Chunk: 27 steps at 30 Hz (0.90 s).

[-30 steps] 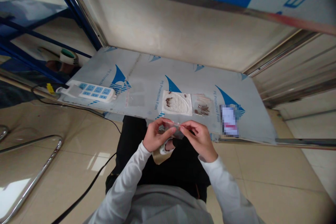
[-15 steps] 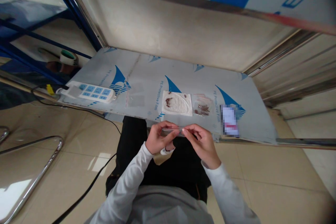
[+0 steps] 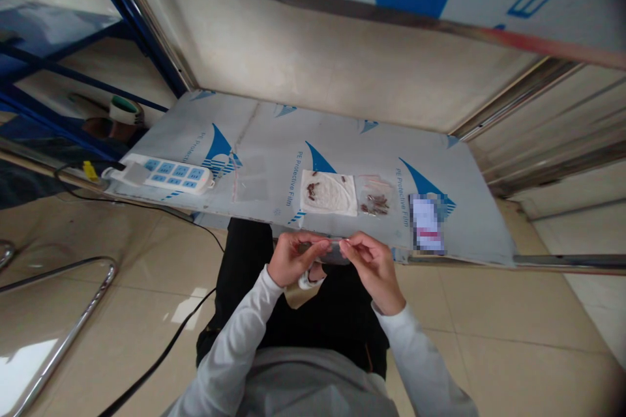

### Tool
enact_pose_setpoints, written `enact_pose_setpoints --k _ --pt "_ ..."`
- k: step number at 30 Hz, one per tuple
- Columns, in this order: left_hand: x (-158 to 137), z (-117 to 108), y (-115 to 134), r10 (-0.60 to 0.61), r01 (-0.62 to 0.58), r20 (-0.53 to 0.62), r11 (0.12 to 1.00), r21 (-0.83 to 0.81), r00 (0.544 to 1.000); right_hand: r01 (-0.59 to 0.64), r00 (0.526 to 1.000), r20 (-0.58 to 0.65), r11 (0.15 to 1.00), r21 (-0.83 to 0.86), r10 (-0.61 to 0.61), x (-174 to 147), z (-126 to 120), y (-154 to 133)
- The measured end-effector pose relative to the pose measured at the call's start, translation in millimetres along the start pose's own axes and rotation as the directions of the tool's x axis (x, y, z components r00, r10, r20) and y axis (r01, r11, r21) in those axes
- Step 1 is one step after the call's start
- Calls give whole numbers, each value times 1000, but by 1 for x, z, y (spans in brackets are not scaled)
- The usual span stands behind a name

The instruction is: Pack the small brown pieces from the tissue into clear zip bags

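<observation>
Just in front of the bench's front edge, I hold a small clear plastic bag (image 3: 337, 254) above my lap. My left hand (image 3: 292, 260) pinches its left end between thumb and fingers. My right hand (image 3: 375, 268) is closed on the other end near the top edge. Beyond my hands lies a white, tissue-like pad (image 3: 340, 195) with several small dark brown pieces (image 3: 312, 191) on it. Touching or close to its right side, a clear bag (image 3: 375, 201) contains more brown pieces. What the held bag contains, if anything, is too small to make out.
The bench top (image 3: 274, 130) has printed protective film. On its left are a white power strip (image 3: 178, 176) and a flat clear bag (image 3: 252, 182); a blurred-out phone-like object (image 3: 426, 225) lies right. A shelf edge (image 3: 317, 0) overhangs. A black cable (image 3: 161, 339) crosses the floor.
The bag between my hands has tilted, so more of its face shows below my fingertips. Both hands keep their pinch on it. The things on the bench have not moved.
</observation>
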<state>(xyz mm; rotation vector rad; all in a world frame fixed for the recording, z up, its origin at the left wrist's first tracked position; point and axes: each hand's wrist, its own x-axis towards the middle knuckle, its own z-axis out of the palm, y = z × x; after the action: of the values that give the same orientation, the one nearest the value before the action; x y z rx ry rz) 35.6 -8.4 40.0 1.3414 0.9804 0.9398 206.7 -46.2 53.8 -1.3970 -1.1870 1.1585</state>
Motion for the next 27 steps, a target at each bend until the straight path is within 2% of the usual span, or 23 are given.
enact_pose_setpoints --k 2,4,7,11,13,15,17,18,19,20,21,22,24,25,27 --pt "0 -1 2 22 -18 -53 997 70 998 -11 1000 6 1000 -11 11 0 0 -1" --pt "0 -3 6 52 -46 -43 992 117 998 -44 999 31 999 18 44 1 0 -2" --pt "2 -7 10 48 -53 48 994 97 998 -100 994 56 993 63 97 0 0 -1" --pt "4 -11 13 -29 29 205 1000 2 978 -121 992 47 984 128 116 0 -4 -2" --pt "4 -11 14 -56 56 238 998 6 970 -130 989 84 983 131 120 1 -7 -5" --pt "7 -12 11 -54 43 214 997 56 975 -128 985 125 989 76 118 6 -12 -10" --pt "12 -19 4 -14 -5 132 990 140 991 -102 990 100 995 1 102 17 -21 -13" --pt "16 -25 -1 6 -16 51 978 209 999 -78 996 49 996 -32 79 26 -27 -13" --pt "20 -34 -6 25 -8 -60 961 277 998 -47 999 -19 997 -60 45 36 -36 -11" --pt "25 -45 -13 38 39 -207 934 354 977 -14 995 -100 996 -85 5 49 -47 -7" --pt "30 -58 -20 41 146 -389 886 440 920 18 983 -178 993 -117 -39 63 -58 -1" --pt "36 -71 -26 44 217 -491 861 460 870 36 967 -243 988 -147 -72 78 -71 7" --pt "46 -100 -39 60 309 -608 819 483 792 19 930 -352 967 -253 -110 107 -98 29" --pt "51 -112 -45 77 347 -653 797 494 753 -15 899 -416 937 -349 -140 120 -109 40" --pt "60 -133 -55 109 406 -718 762 504 688 -91 865 -472 872 -481 -170 142 -127 60"
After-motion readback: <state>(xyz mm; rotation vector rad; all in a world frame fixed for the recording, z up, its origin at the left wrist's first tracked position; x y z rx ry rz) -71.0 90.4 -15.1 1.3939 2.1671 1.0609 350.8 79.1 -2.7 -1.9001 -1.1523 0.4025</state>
